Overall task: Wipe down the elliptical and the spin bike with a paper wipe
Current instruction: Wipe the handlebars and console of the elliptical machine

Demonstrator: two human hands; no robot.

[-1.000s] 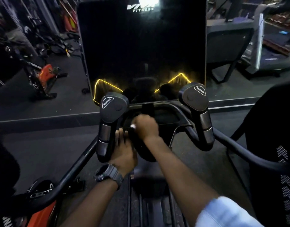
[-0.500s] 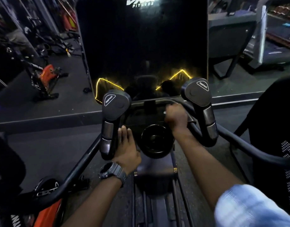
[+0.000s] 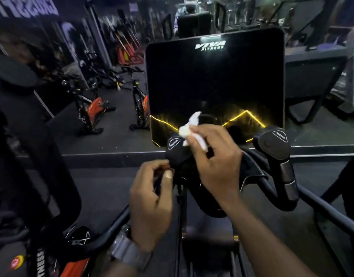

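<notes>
A: Paper wipe (image 3: 194, 129) — white, crumpled, pinched in the right hand (image 3: 216, 156), held over the top of the left resistance knob (image 3: 177, 150) of the elliptical (image 3: 214, 86).

B: Left hand (image 3: 152, 198)?

A: Down by the underside of that same knob, fingers curled, thumb forward. Looks like it pinches something small and dark, but it's blurred; can't tell what, or whether it holds anything at all.

B: How does the wipe handle?

A: My read: very light, soft, no stiffness, tears if dragged hard over a seam. Best kept bunched in the fingertips as it is, a wad sticking out past the fingers to do the rubbing. One loose tail pokes up toward the screen and could flap or snag.

B: The knob?

A: Hard rounded cap, smooth, probably slick plastic. Fixed on its handle, so it shouldn't shift under pressure.

B: Room to move?

A: The dark console screen stands just behind the knobs, so forward strokes are short. Right resistance knob (image 3: 273, 143) sits well apart, with a recessed tray between. Curved handlebars run back on both sides toward the person. A spin bike (image 3: 90, 108) stands far left on the floor, not reachable from here. Sideways and back are the free directions.
</notes>
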